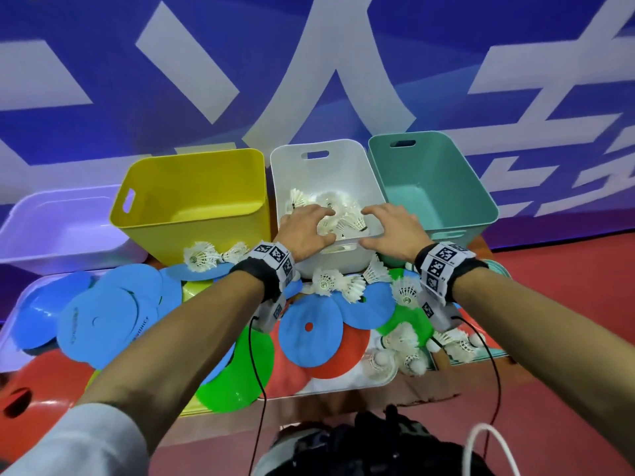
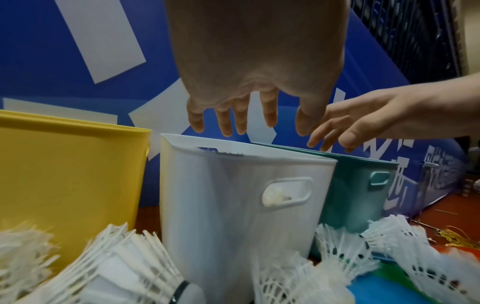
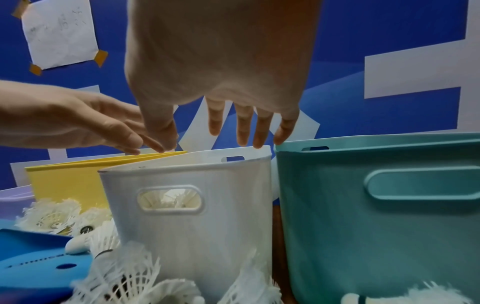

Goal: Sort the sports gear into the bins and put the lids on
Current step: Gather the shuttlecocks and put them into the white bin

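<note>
Against the blue banner [image 1: 103, 80], you are holding both hands, left [image 1: 305, 231] and right [image 1: 395, 231], spread-fingered over the white bin [image 1: 364, 166] of shuttlecocks [image 1: 354, 219] at 12 o'clock.

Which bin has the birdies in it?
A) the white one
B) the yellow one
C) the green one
A: the white bin holds a pile of shuttlecocks, with both hands above it; the yellow bin and green bin look empty inside.
</note>
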`<state>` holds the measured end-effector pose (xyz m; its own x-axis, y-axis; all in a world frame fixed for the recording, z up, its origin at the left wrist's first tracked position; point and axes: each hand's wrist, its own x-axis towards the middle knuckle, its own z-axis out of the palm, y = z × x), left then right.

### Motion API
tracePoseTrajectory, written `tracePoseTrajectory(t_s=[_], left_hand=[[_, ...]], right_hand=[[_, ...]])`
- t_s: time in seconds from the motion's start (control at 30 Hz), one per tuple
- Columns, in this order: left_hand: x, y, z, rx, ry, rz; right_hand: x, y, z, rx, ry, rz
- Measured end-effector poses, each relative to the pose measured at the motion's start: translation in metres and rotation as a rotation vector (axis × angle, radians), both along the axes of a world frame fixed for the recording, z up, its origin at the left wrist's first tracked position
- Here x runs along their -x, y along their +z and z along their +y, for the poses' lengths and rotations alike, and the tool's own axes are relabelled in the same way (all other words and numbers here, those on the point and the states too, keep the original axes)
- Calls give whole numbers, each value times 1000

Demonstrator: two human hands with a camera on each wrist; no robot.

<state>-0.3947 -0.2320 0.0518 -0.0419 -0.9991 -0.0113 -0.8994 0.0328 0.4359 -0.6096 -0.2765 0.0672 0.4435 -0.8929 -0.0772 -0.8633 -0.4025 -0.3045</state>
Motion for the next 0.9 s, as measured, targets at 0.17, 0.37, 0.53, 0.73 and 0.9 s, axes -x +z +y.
tracePoseTrajectory(t_s=[0.17, 0.37, 0.53, 0.73, 0.9], left_hand=[[28, 1, 27, -24, -28, 16], [64, -22, 62, -98, -59, 26], [94, -46, 92, -181, -66, 77], [133, -73, 125, -384, -146, 63], [148, -89, 136, -471, -223, -84]], right_hand=[[23, -6, 16, 10, 27, 15], [69, -19, 43, -16, 48, 35], [109, -45, 70, -79, 70, 58], [144, -80, 106, -170, 173, 155], [153, -99, 129, -172, 264, 220]])
